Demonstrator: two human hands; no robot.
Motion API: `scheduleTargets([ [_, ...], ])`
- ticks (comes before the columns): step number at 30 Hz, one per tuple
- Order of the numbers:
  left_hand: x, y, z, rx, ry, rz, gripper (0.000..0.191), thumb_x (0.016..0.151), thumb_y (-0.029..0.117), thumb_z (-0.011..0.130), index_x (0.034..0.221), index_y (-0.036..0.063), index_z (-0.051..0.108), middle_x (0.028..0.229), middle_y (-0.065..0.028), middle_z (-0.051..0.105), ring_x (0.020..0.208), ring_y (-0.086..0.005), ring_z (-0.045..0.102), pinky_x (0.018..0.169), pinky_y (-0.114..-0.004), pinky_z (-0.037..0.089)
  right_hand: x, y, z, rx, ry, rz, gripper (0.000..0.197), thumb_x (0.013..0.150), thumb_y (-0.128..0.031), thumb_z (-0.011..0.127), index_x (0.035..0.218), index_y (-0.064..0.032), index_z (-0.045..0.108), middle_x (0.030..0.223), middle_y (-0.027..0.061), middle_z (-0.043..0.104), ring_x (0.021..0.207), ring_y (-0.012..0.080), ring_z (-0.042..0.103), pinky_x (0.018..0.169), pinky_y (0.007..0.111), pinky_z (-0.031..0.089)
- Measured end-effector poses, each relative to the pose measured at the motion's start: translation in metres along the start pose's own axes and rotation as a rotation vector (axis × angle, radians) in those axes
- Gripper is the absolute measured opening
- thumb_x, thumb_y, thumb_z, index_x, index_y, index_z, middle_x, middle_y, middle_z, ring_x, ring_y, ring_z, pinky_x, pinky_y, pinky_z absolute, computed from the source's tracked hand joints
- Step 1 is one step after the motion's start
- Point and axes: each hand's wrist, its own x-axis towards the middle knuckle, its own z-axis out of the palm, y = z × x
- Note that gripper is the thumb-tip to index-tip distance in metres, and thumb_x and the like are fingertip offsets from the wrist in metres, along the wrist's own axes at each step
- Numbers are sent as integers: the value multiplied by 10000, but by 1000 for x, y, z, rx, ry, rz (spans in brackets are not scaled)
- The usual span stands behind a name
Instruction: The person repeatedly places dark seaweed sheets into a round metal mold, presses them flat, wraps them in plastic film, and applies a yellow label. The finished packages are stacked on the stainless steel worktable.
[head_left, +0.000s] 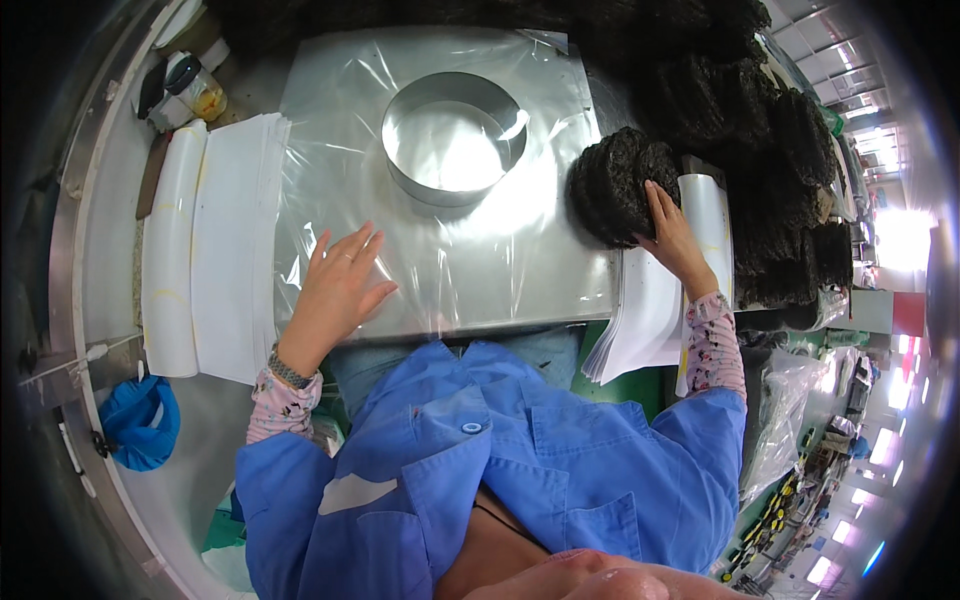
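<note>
A shiny metal ring (455, 195) rests on clear plastic film (420, 277) that covers the work surface before me. My left hand (341, 281) is over the film's near left part, below and left of the ring, fingers apart and holding nothing. To the right of the ring stands a stack of dark round sheets (611, 187), which look like seaweed. My right hand (671, 236) lies against the right side of this stack, fingers on the dark sheets and thumb at the near edge. Whether it grips them firmly is hard to tell.
Many dark stacks (780, 225) crowd the right and far side. White paper sheets (236, 247) and a rolled sheet (171, 255) lie at left, with more paper (649, 315) under my right arm. A dark-lidded jar (196, 86) stands far left; a blue bag (141, 424) hangs lower left.
</note>
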Motion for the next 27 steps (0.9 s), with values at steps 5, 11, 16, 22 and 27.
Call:
scheduleTargets([
  [5,0,-1,-12,-43,98,6,607,910,280,743,1423,25,542,1458,-157,563,1299,-313,558,1182,-532,330,-8,-6,15,-146,196,26,992,757,19,750,1597,-27,225,1619,213,315,1481,426,325,1226,543,269],
  [11,6,-5,-46,-61,271,-12,525,925,218,724,1391,30,572,1414,-140,607,1271,-329,580,1160,-508,376,28,-70,-28,-193,503,-181,1010,716,26,783,1585,-30,271,1617,216,337,1486,414,348,1224,574,267],
  [16,22,2,-64,-130,396,-13,454,935,190,715,1345,25,611,1373,-135,639,1251,-341,593,1131,-473,423,101,-162,-15,-28,553,-474,978,703,-11,805,1555,-18,325,1591,226,369,1481,409,363,1223,585,253],
  [22,45,5,-64,-257,472,-8,407,928,210,729,1277,16,652,1301,-161,671,1174,-352,630,1059,-451,472,150,-201,27,-91,304,-558,845,784,-59,722,1542,-10,352,1612,180,360,1494,375,347,1222,576,247],
  [27,109,-6,-43,-459,359,51,551,910,252,750,1383,20,587,1408,-169,607,1301,-364,558,1087,-439,451,154,-197,22,-174,103,-478,840,787,-65,715,1552,-70,367,1595,132,392,1487,347,361,1209,567,289],
])
